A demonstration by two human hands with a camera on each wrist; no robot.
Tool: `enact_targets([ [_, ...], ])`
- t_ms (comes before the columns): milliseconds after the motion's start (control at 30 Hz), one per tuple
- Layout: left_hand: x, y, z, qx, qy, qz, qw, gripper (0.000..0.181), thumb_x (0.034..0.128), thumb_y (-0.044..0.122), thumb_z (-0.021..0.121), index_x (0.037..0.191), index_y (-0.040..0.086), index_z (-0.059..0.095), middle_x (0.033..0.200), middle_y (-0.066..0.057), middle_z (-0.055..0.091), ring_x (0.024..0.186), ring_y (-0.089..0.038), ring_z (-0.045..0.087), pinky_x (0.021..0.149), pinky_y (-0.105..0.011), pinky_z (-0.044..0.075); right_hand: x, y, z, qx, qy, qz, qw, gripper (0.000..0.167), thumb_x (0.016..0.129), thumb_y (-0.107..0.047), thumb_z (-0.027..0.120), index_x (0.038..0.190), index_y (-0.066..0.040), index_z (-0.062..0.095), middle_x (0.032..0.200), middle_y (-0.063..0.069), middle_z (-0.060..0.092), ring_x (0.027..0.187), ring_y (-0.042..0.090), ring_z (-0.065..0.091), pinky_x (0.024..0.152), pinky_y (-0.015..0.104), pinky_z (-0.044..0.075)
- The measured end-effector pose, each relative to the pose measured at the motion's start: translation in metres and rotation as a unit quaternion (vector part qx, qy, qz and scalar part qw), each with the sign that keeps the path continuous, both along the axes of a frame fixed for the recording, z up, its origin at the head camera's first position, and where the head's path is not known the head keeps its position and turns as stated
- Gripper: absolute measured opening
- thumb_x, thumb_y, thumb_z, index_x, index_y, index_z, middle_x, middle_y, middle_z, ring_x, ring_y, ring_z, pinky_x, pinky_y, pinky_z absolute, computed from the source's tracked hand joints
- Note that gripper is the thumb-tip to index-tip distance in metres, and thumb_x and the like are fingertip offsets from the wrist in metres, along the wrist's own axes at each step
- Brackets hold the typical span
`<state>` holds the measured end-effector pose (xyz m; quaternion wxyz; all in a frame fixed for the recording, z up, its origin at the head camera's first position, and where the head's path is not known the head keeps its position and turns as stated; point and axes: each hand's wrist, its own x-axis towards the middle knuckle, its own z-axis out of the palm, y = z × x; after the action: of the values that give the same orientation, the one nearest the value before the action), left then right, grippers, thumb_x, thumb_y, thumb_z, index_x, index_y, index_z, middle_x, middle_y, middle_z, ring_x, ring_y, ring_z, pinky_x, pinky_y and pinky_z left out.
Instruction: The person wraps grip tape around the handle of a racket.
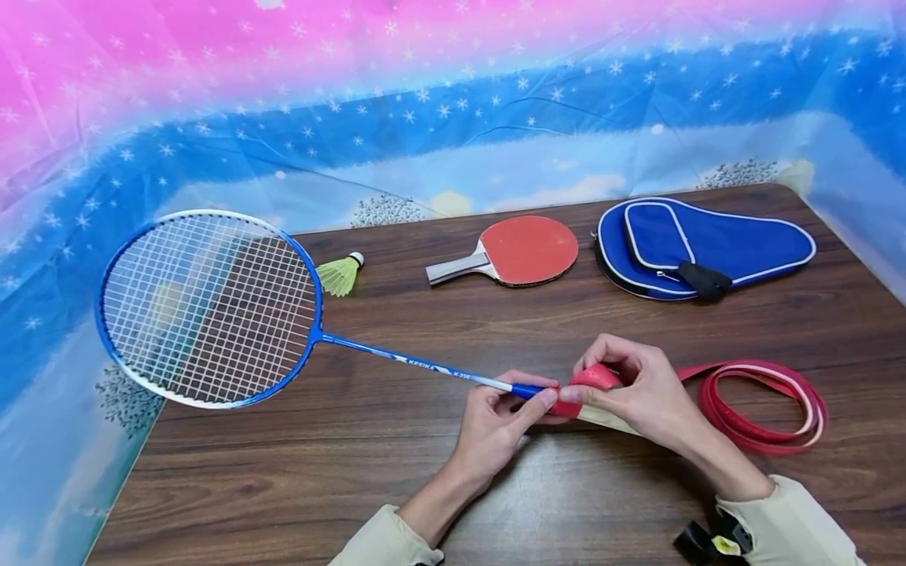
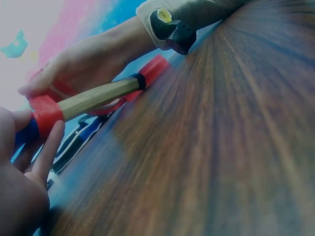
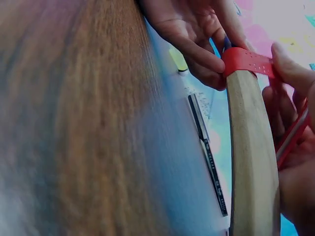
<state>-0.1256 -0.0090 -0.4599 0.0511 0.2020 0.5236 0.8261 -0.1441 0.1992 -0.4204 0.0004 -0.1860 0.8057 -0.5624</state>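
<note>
A blue and white badminton racket (image 1: 418, 363) is held up at a slant, its strung head to the left. My left hand (image 1: 490, 440) grips it at the blue cone above the handle, thumb on top. Red perforated tape (image 3: 241, 60) wraps round the upper end of the bare wooden handle (image 3: 253, 147). My right hand (image 1: 647, 393) pinches the tape close by the left fingertips. From there the strip runs to a loose red coil (image 1: 814, 409) on the right. In the left wrist view, red also shows at the handle's butt (image 2: 155, 70), beyond a dark band.
A yellow-green shuttlecock (image 1: 341, 275) lies behind the racket's shaft. Farther back on the brown table (image 1: 283, 479) are a red table tennis bat (image 1: 531, 250) and a blue case (image 1: 743, 240) with white piping. A patterned cloth (image 1: 425, 118) hangs behind.
</note>
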Motion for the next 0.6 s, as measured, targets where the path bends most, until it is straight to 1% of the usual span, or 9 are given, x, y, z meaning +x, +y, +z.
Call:
enact_targets([
  [67, 0.0004, 0.0011, -0.0003, 0.005, 0.005, -0.004, 1.0, 0.019, 0.093, -0.002, 0.064, 0.107, -0.015, 0.063, 0.103, -0.026, 0.064, 0.094, -0.028, 0.068, 0.078, -0.048, 0.057, 0.0003, 0.0005, -0.0006, 0.003, -0.001, -0.01, 0.9999, 0.025, 0.079, -0.024, 0.084, 0.093, -0.022, 0.064, 0.089, -0.002, 0.067, 0.072, 0.021, 0.058, 0.053, 0.031, 0.045],
  [133, 0.0006, 0.0017, -0.0001, 0.004, 0.001, -0.01, 0.9999, 0.019, 0.0929, -0.002, 0.064, 0.107, -0.015, 0.063, 0.104, -0.026, 0.064, 0.094, -0.028, 0.068, 0.078, -0.049, 0.057, 0.0001, 0.0006, -0.0009, 0.011, -0.008, -0.025, 0.9996, 0.025, 0.079, -0.027, 0.084, 0.093, -0.023, 0.064, 0.085, -0.002, 0.066, 0.071, 0.021, 0.058, 0.053, 0.031, 0.044],
  [200, 0.0007, 0.0016, 0.0, -0.009, -0.001, -0.008, 0.9999, 0.019, 0.0927, 0.0, 0.065, 0.107, -0.012, 0.064, 0.105, -0.025, 0.065, 0.094, -0.027, 0.068, 0.079, -0.046, 0.057, -0.0005, 0.0006, -0.0011, 0.024, -0.015, -0.039, 0.9988, 0.026, 0.079, -0.032, 0.084, 0.093, -0.023, 0.063, 0.081, -0.001, 0.064, 0.072, 0.021, 0.057, 0.055, 0.03, 0.043],
  [267, 0.0005, 0.0013, -0.0001, -0.02, -0.005, -0.008, 0.9998, 0.019, 0.0926, 0.002, 0.066, 0.107, -0.01, 0.065, 0.105, -0.023, 0.065, 0.095, -0.027, 0.067, 0.08, -0.045, 0.057, -0.0011, 0.0001, -0.0015, 0.036, -0.024, -0.044, 0.9981, 0.027, 0.08, -0.035, 0.083, 0.093, -0.023, 0.063, 0.079, 0.0, 0.062, 0.071, 0.021, 0.057, 0.056, 0.03, 0.043],
  [400, 0.0, -0.0002, -0.0013, -0.053, -0.001, 0.002, 0.9986, 0.019, 0.0925, 0.006, 0.068, 0.108, -0.006, 0.067, 0.106, -0.019, 0.066, 0.096, -0.024, 0.066, 0.082, -0.037, 0.057, -0.0019, -0.001, -0.0022, 0.053, -0.046, -0.043, 0.9966, 0.029, 0.081, -0.039, 0.081, 0.093, -0.02, 0.061, 0.078, 0.003, 0.061, 0.07, 0.021, 0.057, 0.059, 0.029, 0.043],
  [533, 0.0001, -0.0017, -0.0028, -0.063, 0.013, 0.012, 0.9979, 0.019, 0.0925, 0.005, 0.068, 0.108, -0.007, 0.067, 0.106, -0.019, 0.066, 0.098, -0.022, 0.065, 0.083, -0.03, 0.056, -0.003, -0.0009, -0.0021, 0.061, -0.066, -0.036, 0.9953, 0.032, 0.082, -0.041, 0.08, 0.095, -0.019, 0.061, 0.079, 0.004, 0.062, 0.069, 0.022, 0.057, 0.059, 0.029, 0.042],
  [600, 0.0004, -0.002, -0.0031, -0.059, 0.021, 0.014, 0.9979, 0.019, 0.0924, 0.003, 0.067, 0.108, -0.008, 0.067, 0.106, -0.02, 0.066, 0.097, -0.021, 0.064, 0.082, -0.027, 0.055, -0.0041, -0.0004, -0.002, 0.056, -0.073, -0.024, 0.9955, 0.034, 0.082, -0.039, 0.079, 0.1, -0.017, 0.061, 0.081, 0.004, 0.064, 0.07, 0.022, 0.059, 0.06, 0.028, 0.045],
])
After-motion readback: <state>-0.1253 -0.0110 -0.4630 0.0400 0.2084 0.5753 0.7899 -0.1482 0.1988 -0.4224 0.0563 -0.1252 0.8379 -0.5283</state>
